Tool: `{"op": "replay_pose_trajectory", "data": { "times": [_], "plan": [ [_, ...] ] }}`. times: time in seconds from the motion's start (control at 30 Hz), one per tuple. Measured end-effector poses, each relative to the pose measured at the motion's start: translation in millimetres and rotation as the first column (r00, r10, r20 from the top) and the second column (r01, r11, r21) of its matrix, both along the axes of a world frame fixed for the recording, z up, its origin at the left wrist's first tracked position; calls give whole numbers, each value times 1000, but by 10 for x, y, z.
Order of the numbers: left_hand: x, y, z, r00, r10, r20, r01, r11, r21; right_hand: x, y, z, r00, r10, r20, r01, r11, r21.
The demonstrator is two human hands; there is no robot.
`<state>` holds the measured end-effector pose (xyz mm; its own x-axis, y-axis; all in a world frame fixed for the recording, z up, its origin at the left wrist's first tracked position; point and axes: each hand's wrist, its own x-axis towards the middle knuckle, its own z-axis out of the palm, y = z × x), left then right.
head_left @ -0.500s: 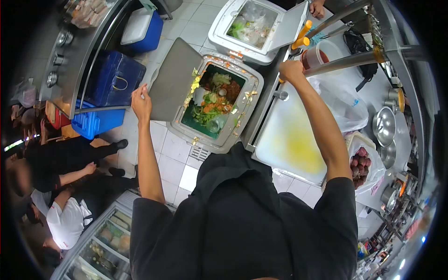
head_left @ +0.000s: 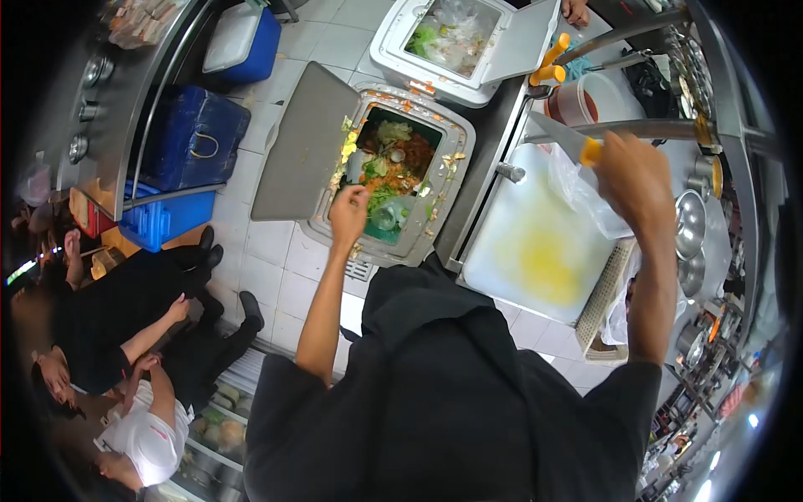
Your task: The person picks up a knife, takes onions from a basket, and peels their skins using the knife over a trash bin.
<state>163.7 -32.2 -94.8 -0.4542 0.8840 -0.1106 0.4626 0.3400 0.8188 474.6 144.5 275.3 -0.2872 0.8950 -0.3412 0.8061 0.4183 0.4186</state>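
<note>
My right hand [head_left: 636, 176] is closed round the yellow handle of a knife [head_left: 559, 134], whose broad blade points left over the far edge of a white cutting board [head_left: 502, 243] with a yellow stain. My left hand [head_left: 350, 213] hovers at the near left rim of a grey waste bin [head_left: 456, 184], its fingers loosely bent and nothing visible in them. Inside the bin lie food scraps [head_left: 393, 171], greens and a clear plastic cup. Its grey lid [head_left: 297, 151] hangs open to the left, with peelings stuck along the hinge side.
A white bin [head_left: 389, 54] with plastic bags stands beyond. More yellow-handled tools [head_left: 552, 63], a clear tub [head_left: 573, 102], a plastic bag [head_left: 577, 188] and steel bowls [head_left: 690, 222] are at right. Blue coolers [head_left: 196, 134] line the left. Two people stand lower left; another person's hand [head_left: 575, 12] shows at top.
My left hand has moved right from beside the lid to the bin's rim. My right hand has come nearer and to the right, bringing the knife over the board. The nearby people have shifted.
</note>
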Motion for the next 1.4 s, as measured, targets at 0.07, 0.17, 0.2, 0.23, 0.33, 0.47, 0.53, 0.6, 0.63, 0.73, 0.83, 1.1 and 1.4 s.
{"op": "replay_pose_trajectory", "data": {
  "times": [0.07, 0.17, 0.2, 0.23, 0.33, 0.47, 0.53, 0.6, 0.63, 0.73, 0.83, 1.1, 1.4],
  "plan": [
    [162, 51, -702, 935, 142, 325, -13, 929, -370, 222, -260, 195, 999, -30, -32, 32, 997, 74],
    [378, 36, -1844, 694, 447, 564, 78, 733, -676, 492, -642, 485, 989, -97, -114, 104, 993, 61],
    [423, 136, -2130, 609, 529, 591, 136, 664, -735, 496, -752, 585, 974, -161, -158, 169, 985, 42],
    [480, 139, -2291, 580, 557, 594, 132, 656, -744, 509, -872, 656, 953, -223, -203, 232, 973, 21],
    [598, 175, -2547, 482, 722, 496, 56, 540, -840, 694, -1209, 880, 907, -364, -213, 349, 931, -105],
    [641, 167, -2794, 153, 804, 575, -158, 594, -789, 975, -1576, 834, 530, -718, -452, 632, 689, -353],
    [633, 211, -2802, 124, 816, 564, -156, 578, -801, 1154, -1663, 674, 590, -692, -417, 604, 720, -341],
    [583, 182, -2901, 203, 794, 573, -114, 601, -791, 1258, -1756, 570, 651, -651, -391, 565, 759, -322],
    [560, 151, -2937, 209, 781, 588, -130, 618, -775, 1254, -1756, 528, 600, -696, -395, 602, 718, -350],
    [470, 51, -2938, 215, 721, 658, -37, 680, -732, 1316, -1800, 419, 525, -730, -438, 611, 681, -403],
    [493, 86, -2890, 252, 753, 607, 54, 616, -786, 1233, -1681, 363, 472, -860, -193, 729, 504, -463],
    [724, 398, -3086, 319, 812, 489, -129, 549, -826, 1255, -1879, 286, 555, -761, -335, 642, 649, -408],
    [688, 1291, 194, 966, -258, 11, 258, 963, -83, 1554, -2270, 105, 526, -725, -445, 641, 681, -353]
  ]
}}
